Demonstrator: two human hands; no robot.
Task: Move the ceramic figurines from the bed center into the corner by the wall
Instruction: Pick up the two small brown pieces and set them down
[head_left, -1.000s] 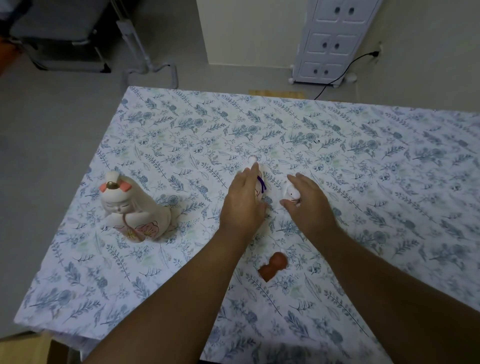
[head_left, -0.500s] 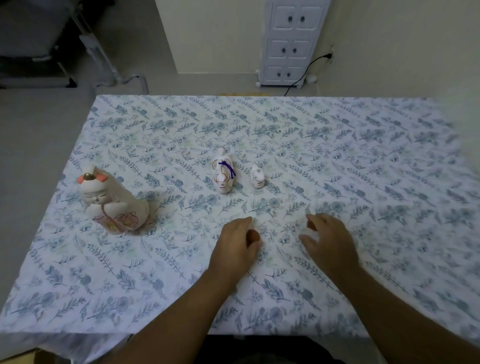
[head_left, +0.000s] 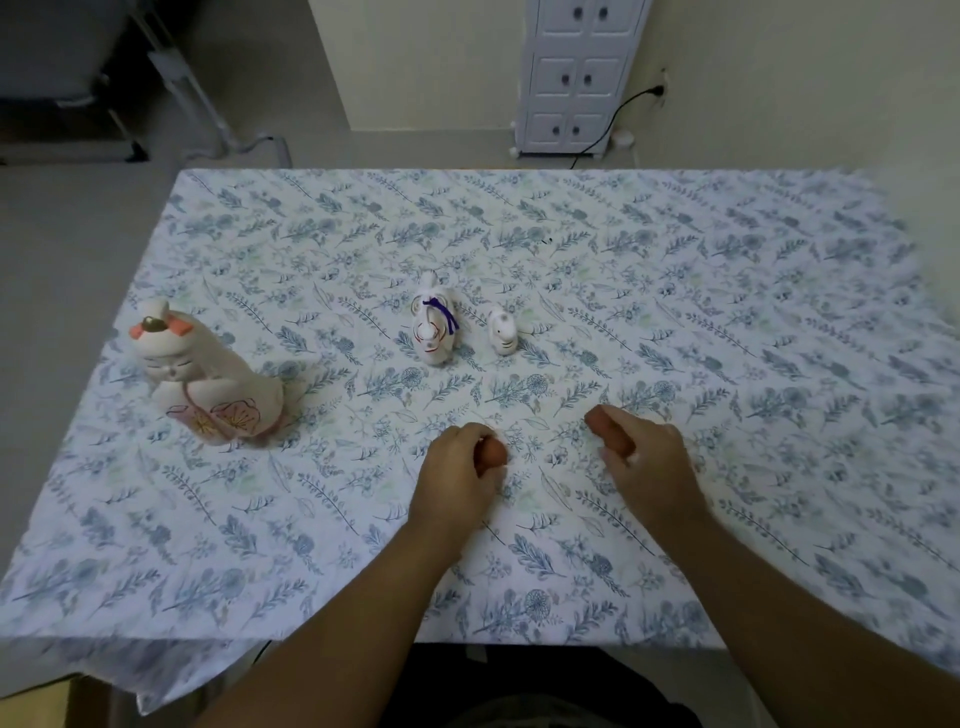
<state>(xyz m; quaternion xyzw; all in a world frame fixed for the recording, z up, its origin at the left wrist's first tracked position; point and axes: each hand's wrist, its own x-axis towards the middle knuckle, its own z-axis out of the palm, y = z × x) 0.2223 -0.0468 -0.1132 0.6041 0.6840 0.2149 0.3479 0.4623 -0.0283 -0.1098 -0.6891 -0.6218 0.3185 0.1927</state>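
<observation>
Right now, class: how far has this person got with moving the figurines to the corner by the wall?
Done: nothing sits in a corner yet. In hand: the left hand grips one small brown figurine, the right hand another. Left: the large cat figurine, the ribboned white figurine and the tiny white one.

Home bedroom, floral-sheeted bed (head_left: 675, 291), small white drawer cabinet (head_left: 576, 78), wall socket (head_left: 661, 89)
</observation>
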